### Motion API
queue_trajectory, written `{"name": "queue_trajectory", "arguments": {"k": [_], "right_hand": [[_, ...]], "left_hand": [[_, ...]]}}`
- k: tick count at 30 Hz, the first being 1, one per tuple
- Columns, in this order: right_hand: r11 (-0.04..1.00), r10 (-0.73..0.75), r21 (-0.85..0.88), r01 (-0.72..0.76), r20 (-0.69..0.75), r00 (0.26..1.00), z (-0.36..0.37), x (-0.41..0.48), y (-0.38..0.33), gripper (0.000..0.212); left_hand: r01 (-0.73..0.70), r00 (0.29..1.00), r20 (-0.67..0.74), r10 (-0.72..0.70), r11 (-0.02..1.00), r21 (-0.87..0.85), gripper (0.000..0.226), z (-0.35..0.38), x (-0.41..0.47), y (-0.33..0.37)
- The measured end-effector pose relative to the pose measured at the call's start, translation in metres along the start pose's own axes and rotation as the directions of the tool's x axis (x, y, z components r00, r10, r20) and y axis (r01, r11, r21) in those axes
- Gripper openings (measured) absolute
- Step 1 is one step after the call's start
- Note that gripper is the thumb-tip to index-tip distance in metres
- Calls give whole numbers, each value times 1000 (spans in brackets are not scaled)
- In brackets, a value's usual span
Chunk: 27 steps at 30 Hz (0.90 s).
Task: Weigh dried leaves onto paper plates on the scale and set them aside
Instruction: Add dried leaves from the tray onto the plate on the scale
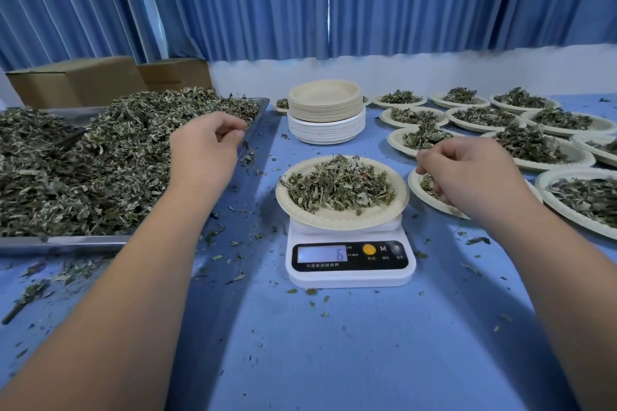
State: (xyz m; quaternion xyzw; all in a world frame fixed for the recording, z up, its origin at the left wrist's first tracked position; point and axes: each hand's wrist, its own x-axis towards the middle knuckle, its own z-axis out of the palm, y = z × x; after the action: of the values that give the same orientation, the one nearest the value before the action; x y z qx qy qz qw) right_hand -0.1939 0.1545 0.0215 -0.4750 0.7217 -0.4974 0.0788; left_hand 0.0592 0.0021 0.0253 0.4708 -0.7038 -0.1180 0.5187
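A white digital scale (350, 272) stands mid-table, its display showing 6. On it sits a paper plate (334, 215) heaped with dried leaves (339, 183). My left hand (203, 147) hovers at the right edge of the metal tray (63, 242), which is piled with loose dried leaves (100, 157). Its thumb and fingertips pinch together over a few leaf bits. My right hand (467, 173) hangs with curled fingers over a filled plate (425, 195) just right of the scale. No leaves show between its fingers.
A stack of empty paper plates (325, 110) stands behind the scale. Several filled plates (534, 143) cover the right side of the blue table (334, 344). Leaf crumbs litter the cloth. Cardboard boxes (80, 80) sit behind the tray, under blue curtains.
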Motion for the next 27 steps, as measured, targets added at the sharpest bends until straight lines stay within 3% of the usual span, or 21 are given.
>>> {"name": "queue_trajectory", "arguments": {"k": [9, 18, 20, 23, 27], "right_hand": [[1000, -3, 0, 3, 6, 1000, -1, -1, -1, 29], [1000, -7, 4, 7, 9, 1000, 0, -2, -1, 28], [1000, 0, 8, 0, 9, 1000, 0, -2, -1, 28], [1000, 4, 0, -4, 11, 1000, 0, -1, 0, 27], [1000, -6, 4, 6, 5, 1000, -1, -2, -1, 28]], "left_hand": [[112, 990, -57, -133, 954, -278, 20, -8, 1, 4], [109, 988, 153, -27, 823, -558, 17, 7, -11, 35], [99, 965, 257, 56, 827, -553, 20, 8, -15, 40], [31, 905, 400, 144, 916, -399, 29, 12, -20, 41], [-19, 912, 380, 154, 942, -335, 29, 12, -20, 39]]}}
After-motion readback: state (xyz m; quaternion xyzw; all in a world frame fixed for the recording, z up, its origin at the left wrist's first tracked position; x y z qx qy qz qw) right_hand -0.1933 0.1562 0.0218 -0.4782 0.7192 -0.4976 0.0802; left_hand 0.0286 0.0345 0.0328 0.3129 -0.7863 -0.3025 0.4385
